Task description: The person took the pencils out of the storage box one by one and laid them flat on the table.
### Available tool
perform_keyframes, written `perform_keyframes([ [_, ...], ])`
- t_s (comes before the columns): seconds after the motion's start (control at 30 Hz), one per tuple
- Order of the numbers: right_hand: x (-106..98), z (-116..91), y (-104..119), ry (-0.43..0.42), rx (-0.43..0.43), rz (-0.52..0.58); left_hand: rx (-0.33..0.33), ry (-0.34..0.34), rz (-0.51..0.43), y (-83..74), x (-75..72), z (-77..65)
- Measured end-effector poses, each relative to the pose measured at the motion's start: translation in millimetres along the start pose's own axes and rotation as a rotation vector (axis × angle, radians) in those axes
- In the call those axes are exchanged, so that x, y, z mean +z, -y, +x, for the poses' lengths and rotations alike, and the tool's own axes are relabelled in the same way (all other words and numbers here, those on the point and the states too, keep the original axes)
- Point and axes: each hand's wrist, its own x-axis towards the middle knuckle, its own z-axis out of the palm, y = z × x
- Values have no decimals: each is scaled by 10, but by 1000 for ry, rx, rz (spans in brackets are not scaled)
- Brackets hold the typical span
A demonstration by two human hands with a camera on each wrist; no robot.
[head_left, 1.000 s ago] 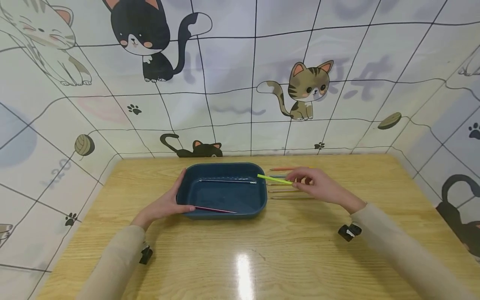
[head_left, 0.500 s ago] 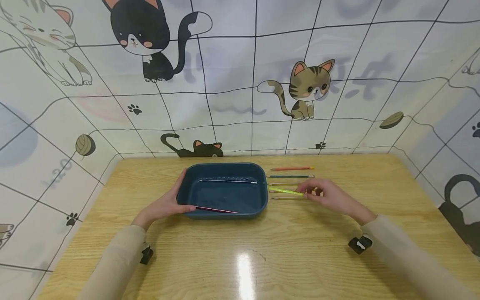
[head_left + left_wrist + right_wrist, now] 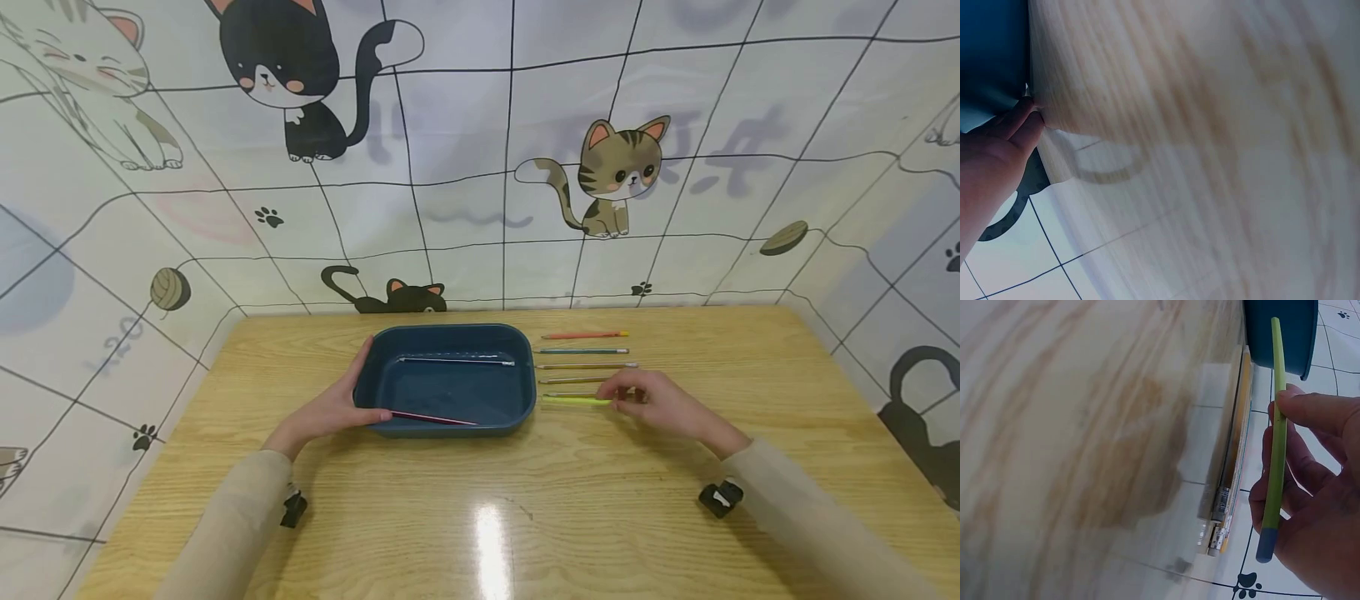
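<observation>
My left hand grips the left end of a dark blue tub, thumb over the front rim and fingers along its outside. Inside lie a pale pencil at the back and a dark red pencil against the front wall, near my thumb. To the right of the tub, my right hand pinches a lime-green pencil between thumb and fingers, its grey end towards my palm. In the head view this pencil lies low, right in front of the nearest pencil of a row.
Beside the tub several pencils lie in parallel: an orange one at the back, then a teal one and a brownish one. Behind the wooden table hangs a cat-print wall cloth.
My right hand has carried the lime-green pencil from beside the tub's right rim towards me and down, to the front of the row. The left hand and tub stay put.
</observation>
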Motion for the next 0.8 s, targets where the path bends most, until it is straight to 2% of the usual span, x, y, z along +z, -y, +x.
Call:
perform_keyframes([
  [0.23, 15, -25, -10, 6, -6, -25, -6, 2, -7, -13, 2, 0],
  [0.5, 45, -7, -35, 28, -34, 6, -12, 2, -9, -25, 5, -3],
  [0.8, 60, 11, -14, 63, 18, -23, -5, 0, -10, -11, 0, 1],
])
